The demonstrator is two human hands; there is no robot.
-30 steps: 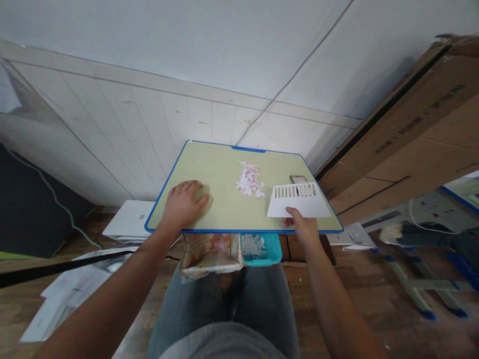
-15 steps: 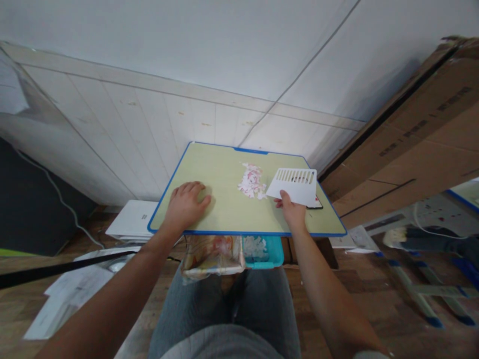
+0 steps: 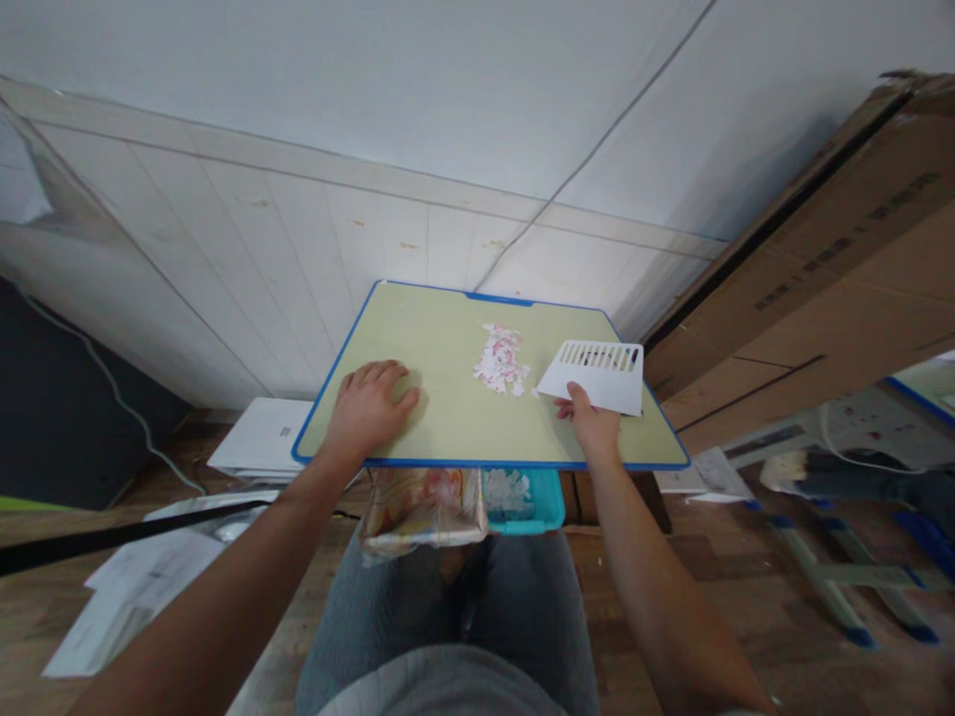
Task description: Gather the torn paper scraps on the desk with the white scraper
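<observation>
Nearest: grey-trousered legs (image 3: 373, 617). Above the knees, under the surface's near edge, a plastic-lined container (image 3: 425, 507) and, just to its right, a teal bin (image 3: 553, 507) with whitish bits in it. Surface (image 3: 440, 428): pale yellow-green top, blue rim.

Left hand (image 3: 371, 406): palm down near the near left corner, fingers slightly apart, holding nothing. Right hand (image 3: 595, 428): by the near edge, toward the near right corner, thumb on top and fingers underneath, pinching a white slotted sheet (image 3: 604, 388). Sheet sits toward the right edge, slots facing the far edge; something dark shows through them, can't tell what. Its left corner is just beside a small scrap; contact unclear.

White-and-pink paper scraps (image 3: 499, 360) in a loose heap, a bit right of center, between the hands, well in from both side edges.

Past the right edge, cardboard (image 3: 806, 268); past the far edge, white paneled wall (image 3: 388, 234).
</observation>
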